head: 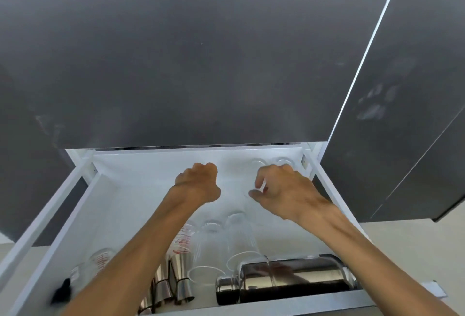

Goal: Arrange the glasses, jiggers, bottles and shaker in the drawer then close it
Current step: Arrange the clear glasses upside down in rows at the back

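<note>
The white drawer (58, 230) is pulled open below me. My left hand (198, 181) is a closed fist over its back middle, with nothing visible in it. My right hand (283, 190) hovers at the back right, thumb and fingers pinched on the rim of a faint clear glass (239, 185). Two more clear glasses (258, 164) stand in the back right corner. At the front, a steel shaker (294, 280) lies on its side. Beside it lie two clear tumblers (239, 237), steel jiggers (180, 278) and red-marked measuring glasses (185, 239), partly hidden by my left forearm.
A small clear bottle with a black top (63, 291) lies at the front left of the drawer. Dark cabinet fronts (201, 64) rise right behind the drawer, and another dark panel (402, 127) stands to the right. The drawer's left half shows bare white floor.
</note>
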